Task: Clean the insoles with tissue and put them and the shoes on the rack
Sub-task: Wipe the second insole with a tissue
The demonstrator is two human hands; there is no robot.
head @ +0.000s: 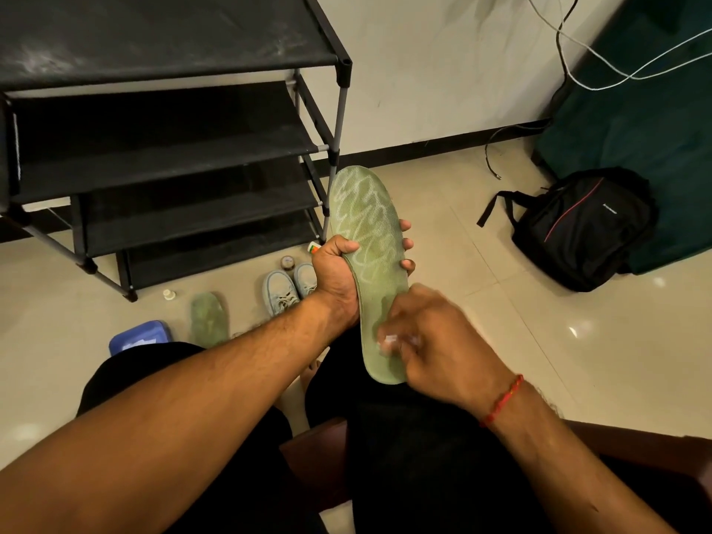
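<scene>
The task is in its cleaning stage, and nothing has reached the rack (165, 144) yet: every shelf that shows is bare.

The left hand (337, 275) grips a green insole (370, 240) round its middle, thumb on the top face and fingers wrapped behind. It holds the insole up in the air in front of the rack's right end, toe pointing toward the rack's lower right post. Pale streaks cover the toe half of it. The right hand (439, 333) is curled over the heel half and seems to pinch a small white tissue (387, 341) against the surface. That hand is blurred, so the exact grip is hard to read, but it looks like a wiping stroke.

A second insole (208, 319) lies flat on the floor (481, 264), out in front of the rack. Whether it has been wiped cannot be told from here. The pair of light blue shoes (289, 287) stands on the floor just in front of the rack's bottom shelf, near its right end. A blue packet (140, 335), probably the tissue pack, sits on the floor farther out from the rack.

By this reading, the wiping of at least this insole is not finished. All of the placing is left: two insoles and two shoes must go onto the shelves.
</scene>
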